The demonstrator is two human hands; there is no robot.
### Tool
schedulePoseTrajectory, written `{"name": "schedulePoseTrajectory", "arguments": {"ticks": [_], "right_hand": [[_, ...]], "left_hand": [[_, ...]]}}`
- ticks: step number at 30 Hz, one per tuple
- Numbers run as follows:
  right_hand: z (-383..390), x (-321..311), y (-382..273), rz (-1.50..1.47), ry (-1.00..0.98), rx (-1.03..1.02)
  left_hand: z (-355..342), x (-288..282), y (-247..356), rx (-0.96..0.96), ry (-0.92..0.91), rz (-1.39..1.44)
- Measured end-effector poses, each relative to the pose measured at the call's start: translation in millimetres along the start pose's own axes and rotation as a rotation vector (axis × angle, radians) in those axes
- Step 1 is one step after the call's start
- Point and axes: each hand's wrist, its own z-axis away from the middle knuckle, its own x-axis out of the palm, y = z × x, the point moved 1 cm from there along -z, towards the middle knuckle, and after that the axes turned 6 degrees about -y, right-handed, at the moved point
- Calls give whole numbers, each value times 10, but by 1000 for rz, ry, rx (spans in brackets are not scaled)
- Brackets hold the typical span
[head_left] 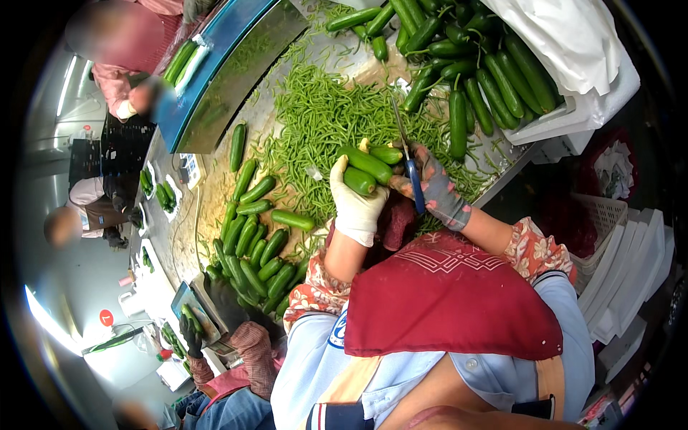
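My left hand, in a white glove, is closed round short green cucumbers; three show, with pale yellow tips at their far ends. Close beside it on the right, my right hand wears a grey glove with pink patches. Its fingers are wrapped round blue-handled scissors, whose thin blades point away from me and look closed. Beneath and beyond both hands, thin green beans lie spread over the metal table. Left of my left hand rests a pile of trimmed-looking cucumbers.
Longer cucumbers spill from a white foam box at the far right. A blue-edged metal panel stands far left. Co-workers handle cucumbers at left; one gloved hand is near a scale. A white crate stands at right.
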Motion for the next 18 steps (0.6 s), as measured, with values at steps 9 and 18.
{"name": "schedulePoseTrajectory", "arguments": {"ticks": [9,18], "right_hand": [[-13,18,-167,-203,35,73],[-21,45,-104,-68,78,-49]], "left_hand": [[15,42,-24,18,15,-6],[28,93,-36,13,11,-14]]}}
